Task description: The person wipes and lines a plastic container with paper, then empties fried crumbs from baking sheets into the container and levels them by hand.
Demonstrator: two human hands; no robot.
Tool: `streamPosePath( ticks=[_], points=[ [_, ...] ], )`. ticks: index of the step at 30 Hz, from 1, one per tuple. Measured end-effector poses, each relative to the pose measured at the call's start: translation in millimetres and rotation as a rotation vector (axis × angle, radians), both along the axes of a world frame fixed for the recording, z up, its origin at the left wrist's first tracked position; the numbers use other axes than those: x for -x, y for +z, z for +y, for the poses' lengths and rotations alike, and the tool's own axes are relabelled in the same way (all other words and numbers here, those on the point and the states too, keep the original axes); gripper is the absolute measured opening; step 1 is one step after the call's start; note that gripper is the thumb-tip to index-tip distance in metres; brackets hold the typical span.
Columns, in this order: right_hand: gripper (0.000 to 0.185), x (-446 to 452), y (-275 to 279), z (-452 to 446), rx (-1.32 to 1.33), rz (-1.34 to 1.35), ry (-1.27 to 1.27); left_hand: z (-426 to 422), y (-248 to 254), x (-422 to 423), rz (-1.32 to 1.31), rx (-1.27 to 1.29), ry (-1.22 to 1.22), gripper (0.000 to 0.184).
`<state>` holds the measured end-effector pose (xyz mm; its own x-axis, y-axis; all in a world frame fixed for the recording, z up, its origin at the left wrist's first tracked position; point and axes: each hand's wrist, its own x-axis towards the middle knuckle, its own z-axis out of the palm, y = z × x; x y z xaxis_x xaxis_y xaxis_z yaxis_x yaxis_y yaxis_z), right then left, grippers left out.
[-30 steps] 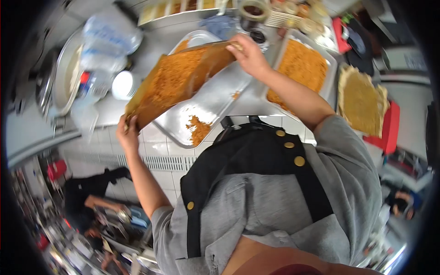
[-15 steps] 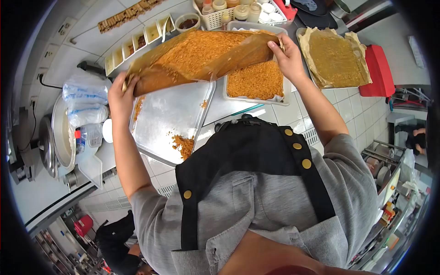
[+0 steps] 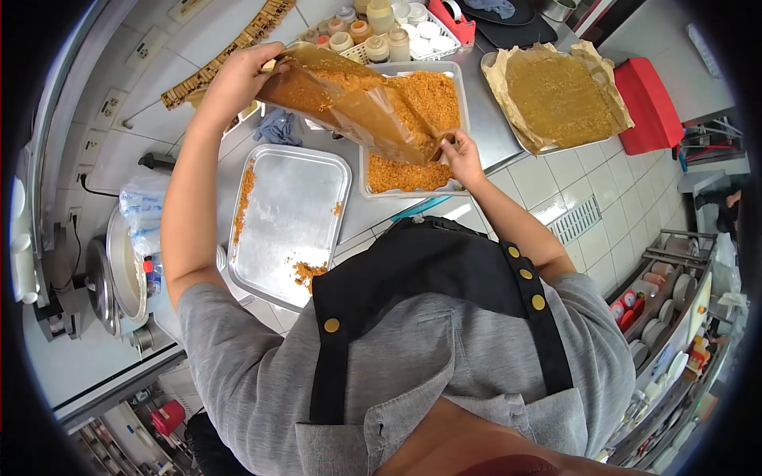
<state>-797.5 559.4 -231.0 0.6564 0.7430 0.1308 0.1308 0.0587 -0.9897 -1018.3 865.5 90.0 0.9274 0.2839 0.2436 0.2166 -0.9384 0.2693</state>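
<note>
My left hand (image 3: 242, 78) grips the raised far-left end of a sheet of brown baking paper (image 3: 317, 103). At the paper's lower right end, my right hand (image 3: 462, 157) pinches the edge. Orange-brown crumbs (image 3: 349, 77) lie in the folded paper, which slants down to the right over a plastic tub (image 3: 363, 186). More of the same crumbs (image 3: 432, 91) fill the tub, partly hidden by the paper. To the left lies a metal tray (image 3: 290, 218) with crumb remnants along its left edge and at its near right corner.
Another tray, lined with paper (image 3: 508, 87) and holding a flat brown layer (image 3: 559, 91), stands at right beside a red bin (image 3: 649, 107). Squeeze bottles (image 3: 377, 47) sit in a white basket at the back. A blue-grey cloth (image 3: 278, 127) lies behind the metal tray.
Both hands have carried the paper from above the metal tray to the tub. The left end has risen and the right end has dropped, so the paper now tilts over the tub.
</note>
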Motion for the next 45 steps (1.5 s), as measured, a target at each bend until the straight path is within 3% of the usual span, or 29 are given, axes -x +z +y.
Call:
streamPosePath(
  ticks=[2,4,10,12,16,20,22,25,26,28,33,36,38,42,44,45],
  points=[
    [0.01,-2,1,0,-0.007,0.015,0.012,7,3,-13,0.068,0.034,-0.003,0.018],
    [0.012,-5,10,-1,0.174,0.032,0.046,14,9,-22,0.069,0.051,-0.006,0.021],
    [0.017,-13,14,5,0.12,-0.044,0.046,14,49,-43,0.05,0.009,-0.036,0.023],
    [0.018,-10,24,3,0.132,-0.025,0.047,10,61,-49,0.122,-0.009,0.068,0.021],
    [0.022,-8,22,9,0.142,-0.014,0.075,-1,74,-61,0.127,-0.071,-0.091,0.023],
    [0.022,-9,18,10,0.085,0.005,0.047,-1,82,-66,0.121,-0.12,-0.085,0.018],
    [0.022,-7,34,2,0.182,-0.534,-0.042,3,92,-67,0.068,-0.21,-0.156,0.018],
    [0.024,2,47,-3,0.114,-0.567,-0.065,9,106,-74,0.114,-0.235,-0.148,0.018],
    [0.024,6,52,-6,0.114,-0.562,-0.068,6,109,-77,0.111,-0.235,-0.169,0.019],
    [0.022,14,61,-10,0.29,-0.206,0.09,-2,114,-84,0.17,-0.225,-0.157,0.019],
    [0.022,28,55,-18,0.267,-0.152,0.147,-16,121,-102,0.201,-0.241,-0.161,0.019],
    [0.024,34,49,-19,0.251,-0.152,0.168,-17,130,-115,0.355,-0.295,-0.206,0.033],
    [0.02,36,50,-20,0.251,0.091,0.235,-62,141,-123,0.248,-0.516,-0.185,0.009],
    [0.019,22,70,-28,0.261,0.081,0.442,-59,147,-132,0.216,-0.456,-0.227,0.009],
    [0.024,9,67,-32,-0.002,-0.367,0.295,-66,153,-134,0.251,-0.525,-0.203,0.007],
    [0.024,0,64,-32,-0.001,-0.365,0.299,-64,152,-135,0.253,-0.523,-0.199,0.007]
  ],
)
